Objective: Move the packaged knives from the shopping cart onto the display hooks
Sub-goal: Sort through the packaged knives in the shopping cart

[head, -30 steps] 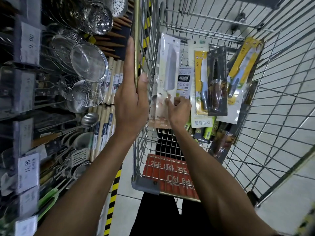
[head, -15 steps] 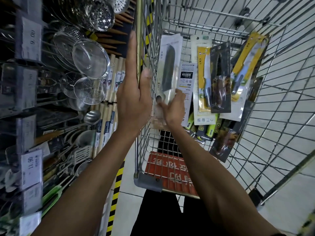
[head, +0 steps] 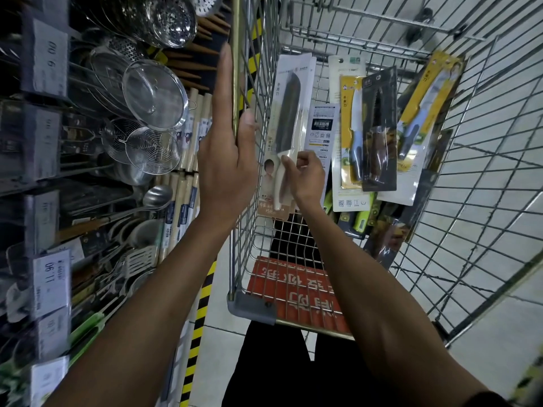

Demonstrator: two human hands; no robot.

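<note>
Cart near end: red sign panel (head: 291, 286) sits inside the wire of the shopping cart (head: 251, 308), just above its grey corner.
Left hand (head: 226, 160): my fingers are straight and pressed together along the outside of the cart's left top rail, with my thumb on the inner side.
Right hand (head: 305, 177): inside the cart, my fingertips pinch the white-handled knife pack (head: 286, 127) at the handle.
Held pack: upright against the cart's left wall, hang-tab end up, dark blade above my fingers.
Other packs: yellow-card knife (head: 351, 133) and black-card knife (head: 379, 133) overlap further right. Another yellow pack (head: 426, 104) leans on the right wall.
Display at left: mesh strainers (head: 155, 95) hang on hooks, with price tags (head: 51, 277) nearer me.
</note>
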